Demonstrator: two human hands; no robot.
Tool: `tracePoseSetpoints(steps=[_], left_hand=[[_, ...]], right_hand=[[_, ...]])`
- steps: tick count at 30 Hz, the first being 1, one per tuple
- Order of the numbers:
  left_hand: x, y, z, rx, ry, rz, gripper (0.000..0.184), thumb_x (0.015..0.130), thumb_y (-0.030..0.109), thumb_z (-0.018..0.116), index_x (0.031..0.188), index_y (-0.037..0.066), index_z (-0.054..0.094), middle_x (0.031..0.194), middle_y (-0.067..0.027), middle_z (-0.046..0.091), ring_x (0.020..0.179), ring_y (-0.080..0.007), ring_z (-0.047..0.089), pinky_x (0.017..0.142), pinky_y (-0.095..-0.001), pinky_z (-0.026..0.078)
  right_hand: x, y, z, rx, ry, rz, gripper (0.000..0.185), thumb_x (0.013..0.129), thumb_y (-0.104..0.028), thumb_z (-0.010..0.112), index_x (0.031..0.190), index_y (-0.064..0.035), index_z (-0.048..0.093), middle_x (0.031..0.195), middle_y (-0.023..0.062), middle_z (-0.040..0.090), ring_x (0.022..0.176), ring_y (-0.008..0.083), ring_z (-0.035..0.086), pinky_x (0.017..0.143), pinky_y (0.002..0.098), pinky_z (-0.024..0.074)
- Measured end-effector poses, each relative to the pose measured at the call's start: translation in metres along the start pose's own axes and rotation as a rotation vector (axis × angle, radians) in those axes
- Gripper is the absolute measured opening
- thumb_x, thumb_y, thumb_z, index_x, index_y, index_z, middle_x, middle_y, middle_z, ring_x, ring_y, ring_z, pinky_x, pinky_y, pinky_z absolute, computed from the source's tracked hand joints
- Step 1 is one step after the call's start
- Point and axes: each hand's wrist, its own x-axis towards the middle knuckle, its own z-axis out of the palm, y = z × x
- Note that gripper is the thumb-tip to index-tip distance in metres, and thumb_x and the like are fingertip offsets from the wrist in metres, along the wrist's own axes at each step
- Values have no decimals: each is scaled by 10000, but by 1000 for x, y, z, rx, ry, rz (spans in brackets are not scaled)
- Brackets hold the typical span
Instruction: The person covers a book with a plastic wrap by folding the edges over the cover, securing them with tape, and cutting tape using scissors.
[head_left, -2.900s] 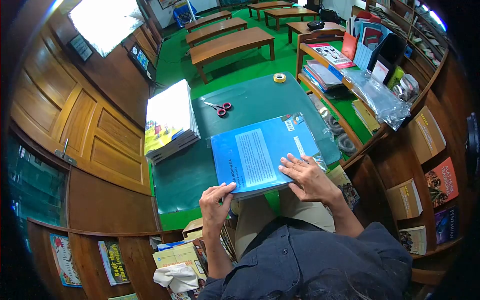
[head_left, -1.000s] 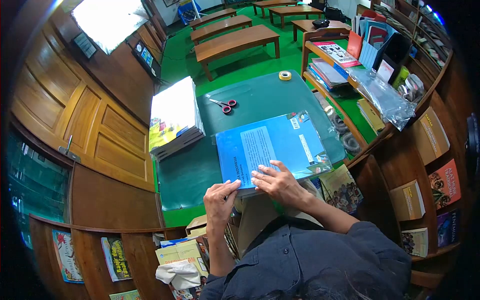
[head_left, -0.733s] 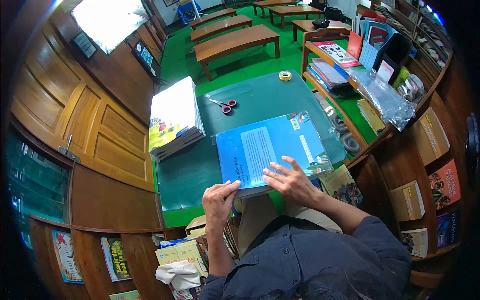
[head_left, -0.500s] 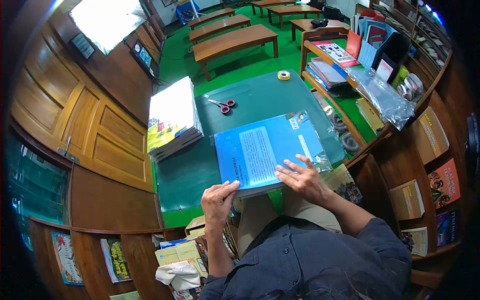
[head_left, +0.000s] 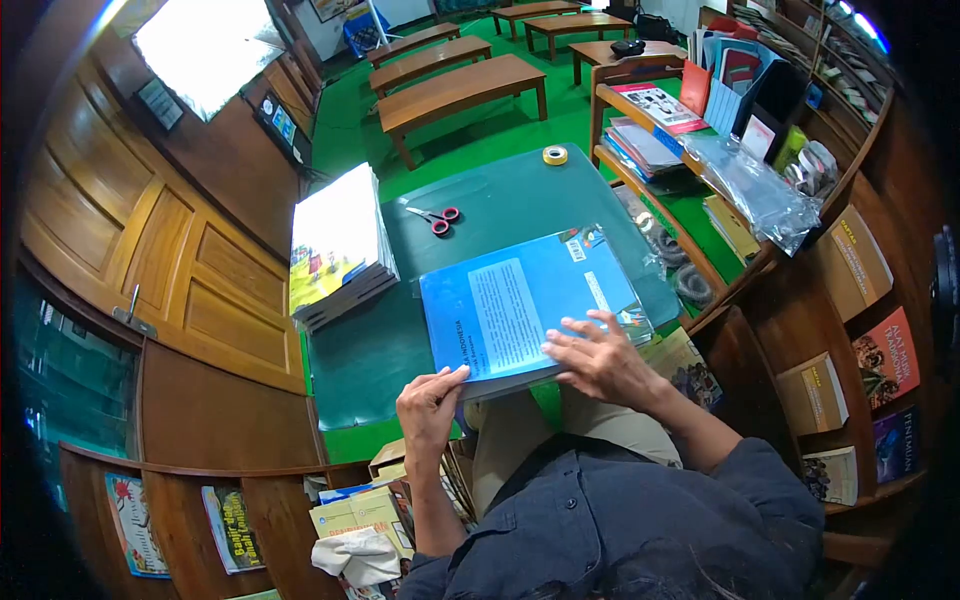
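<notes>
A blue book [head_left: 515,300] lies back cover up on the green tabletop [head_left: 370,365], its near edge jutting over the table's front. My left hand [head_left: 428,405] grips the near left corner, thumb on the cover and the other fingers curled under or at the edge. Across the near right part of the cover lies my right hand [head_left: 600,362], its fingers stretched out and slightly apart. Clear plastic shows along the book's right side. Beyond the book are red-handled scissors [head_left: 437,220], blades spread a little, and a roll of yellow tape [head_left: 555,155].
A stack of books [head_left: 340,240] stands at the table's left side. On the right, a wooden shelf unit carries folders [head_left: 735,85] and a clear plastic sheet [head_left: 760,190]. Displayed books [head_left: 886,350] line the wooden rack around me. Low wooden benches [head_left: 465,90] stand farther off.
The whole view has shifted slightly. Both hands stay at about the same places on the book, with the right fingers a little closer together on the cover.
</notes>
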Motion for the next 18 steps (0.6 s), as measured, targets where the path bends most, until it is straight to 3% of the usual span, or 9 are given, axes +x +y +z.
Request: tracePoseSetpoints(steps=[3,14,18], left_hand=[[-1,1,-2,-7,13,-34,337,701,-38,696,988,132,745,918,-87,724,890,-190,678,753,-270,520],[-2,2,-1,23,16,-5,332,695,-27,709,988,126,744,909,-93,723,892,-195,680,757,-276,522],[-3,2,0,68,31,11,278,714,39,714,964,154,750,909,19,732,889,-162,683,790,-283,490]], right_hand=[[7,-13,13,117,92,-28,195,818,-174,653,1005,-121,638,1084,6,664,1115,206,569,1027,434,323],[19,-26,18,99,150,-15,81,810,-142,655,851,-119,589,820,0,587,992,183,569,1001,420,317],[8,-19,19,11,124,-39,66,802,-129,658,832,-119,600,804,-2,579,957,177,562,994,419,310]])
